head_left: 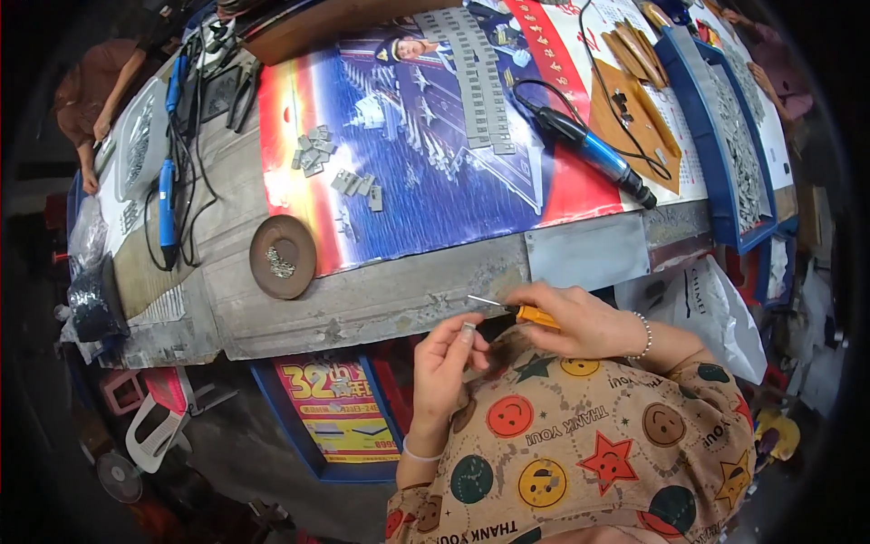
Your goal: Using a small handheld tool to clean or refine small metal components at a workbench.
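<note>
Lower centre: left hand (444,352), thumb and finger pinching small grey rectangular metal piece (468,326). Just right: right hand (580,319), fingers wrapped round orange-handled screwdriver (536,315), thin metal shaft (485,300) pointing left.

Workshop, worn bench (381,315), blue power tool (591,151), blue parts tray (700,136)

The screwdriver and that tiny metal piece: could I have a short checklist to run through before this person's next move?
1. Small metal piece secured: ok, pinched between thumb and finger of the left hand.
2. Screwdriver gripped: ok, the right hand holds its orange handle.
3. Screwdriver tip touching the piece: not ok, they show apart.
4. Silvery bits contained: ok, gathered in the brown dish.
5. Screw in the piece: cannot tell, too small.
</note>
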Motion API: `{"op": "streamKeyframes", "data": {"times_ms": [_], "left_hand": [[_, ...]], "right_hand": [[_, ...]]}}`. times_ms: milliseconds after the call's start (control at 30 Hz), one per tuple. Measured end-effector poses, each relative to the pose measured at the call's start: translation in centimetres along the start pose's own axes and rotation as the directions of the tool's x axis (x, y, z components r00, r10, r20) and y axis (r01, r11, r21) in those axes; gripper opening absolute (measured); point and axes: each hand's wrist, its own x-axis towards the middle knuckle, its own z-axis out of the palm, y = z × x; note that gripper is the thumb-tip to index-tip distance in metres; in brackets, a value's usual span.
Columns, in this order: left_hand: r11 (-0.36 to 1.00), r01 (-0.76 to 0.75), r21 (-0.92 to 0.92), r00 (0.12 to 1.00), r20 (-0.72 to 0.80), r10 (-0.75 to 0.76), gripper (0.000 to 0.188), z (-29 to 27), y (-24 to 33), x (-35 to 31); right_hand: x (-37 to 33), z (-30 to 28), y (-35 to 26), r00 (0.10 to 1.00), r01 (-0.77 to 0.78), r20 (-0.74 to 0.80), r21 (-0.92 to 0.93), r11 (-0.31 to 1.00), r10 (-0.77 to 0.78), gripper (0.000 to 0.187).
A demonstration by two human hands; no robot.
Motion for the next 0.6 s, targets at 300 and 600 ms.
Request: {"op": "streamKeyframes", "data": {"times_ms": [300,600], "left_hand": [[0.993,-0.012,-0.115,0.995,-0.100,0.001,0.026,0.30,-0.07,0.76],[0.998,-0.008,-0.065,0.990,-0.140,-0.001,0.026,0.28,-0.12,0.68]], "right_hand": [[-0.68,-0.27,0.26,0.976,0.218,0.005,-0.073,0.973,-0.219,0.040],[-0.33,0.10,0.33,0.974,0.225,0.044,-0.090,0.970,-0.222,0.040]]}}
